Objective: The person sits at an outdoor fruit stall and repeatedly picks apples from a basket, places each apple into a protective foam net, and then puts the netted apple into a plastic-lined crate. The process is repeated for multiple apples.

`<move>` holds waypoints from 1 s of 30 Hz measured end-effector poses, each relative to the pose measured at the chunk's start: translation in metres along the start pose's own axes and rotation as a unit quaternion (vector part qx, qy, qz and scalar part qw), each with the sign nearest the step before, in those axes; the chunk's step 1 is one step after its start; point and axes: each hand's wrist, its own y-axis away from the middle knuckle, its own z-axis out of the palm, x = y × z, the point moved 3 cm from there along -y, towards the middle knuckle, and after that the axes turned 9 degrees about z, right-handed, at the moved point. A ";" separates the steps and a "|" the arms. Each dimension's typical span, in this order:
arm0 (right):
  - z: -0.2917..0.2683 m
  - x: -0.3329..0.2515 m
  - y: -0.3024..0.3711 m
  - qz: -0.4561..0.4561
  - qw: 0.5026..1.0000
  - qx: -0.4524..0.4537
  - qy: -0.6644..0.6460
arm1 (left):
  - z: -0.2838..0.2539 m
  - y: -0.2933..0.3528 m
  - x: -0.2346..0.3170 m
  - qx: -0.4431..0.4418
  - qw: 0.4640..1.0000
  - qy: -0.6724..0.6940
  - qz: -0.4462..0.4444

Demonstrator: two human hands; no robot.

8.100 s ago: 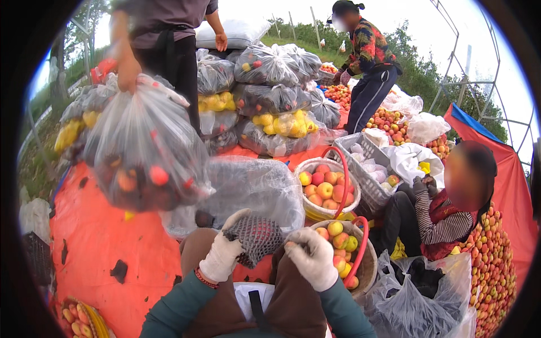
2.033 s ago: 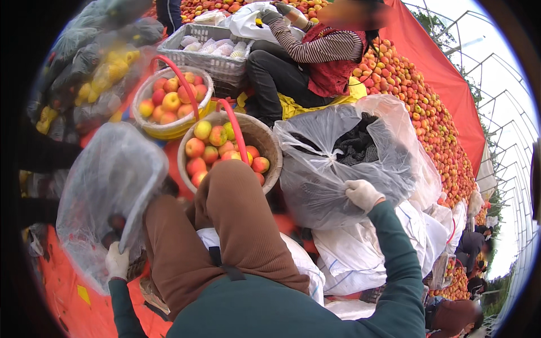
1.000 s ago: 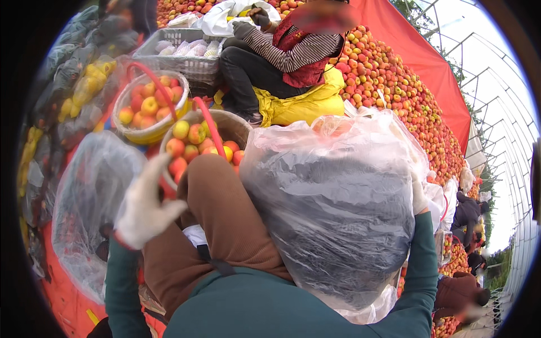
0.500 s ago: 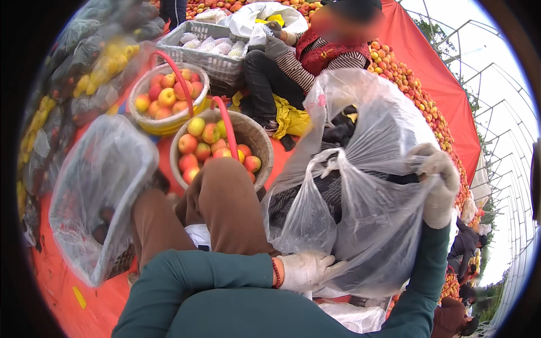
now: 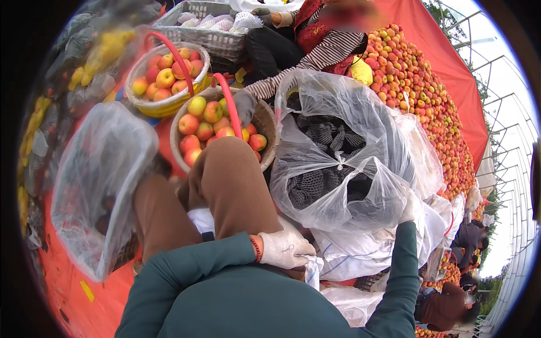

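Red sheeting [image 5: 118, 307] spreads broad across the ground at the left, and over on the right it's a huge heap of apples [image 5: 422, 107] filling the slope. Next in size, here's the key thing: an open clear bag [image 5: 360, 217] just right of the wearer's knees, perched on white sacks [image 5: 349, 256] that seem to prop it up within easy reach of the lap. It's full of black mesh sleeves [image 5: 310, 188], bunched below the gaping mouth. By the left knee there's a second clear bag [image 5: 107, 180], its dark contents too hazy to tell. Up top, a grey crate [image 5: 225, 45] holds fruit in white netting [image 5: 222, 22], then come two red-handled baskets: the farther one [image 5: 158, 110], yellow below, is heaped with apples; the nearer one [image 5: 269, 135] is part full, a co-worker's grey glove [image 5: 244, 106] over its fruit. Down to the hands! The gloved right hand [image 5: 410, 207] is at the open bag's right edge, perhaps to steady it, fingers lost against the plastic, so no telling whether they clench. The gloved left hand [image 5: 286, 248] lies by the right thigh, fingers curled beside white cloth [image 5: 313, 270]; whether it's pinched, I can't tell. Smallest: a red beaded bracelet [image 5: 256, 248].
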 end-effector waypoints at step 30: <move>0.281 0.171 -0.062 -0.215 0.394 -0.263 0.854 | -0.037 0.029 0.001 0.139 0.944 -0.297 0.044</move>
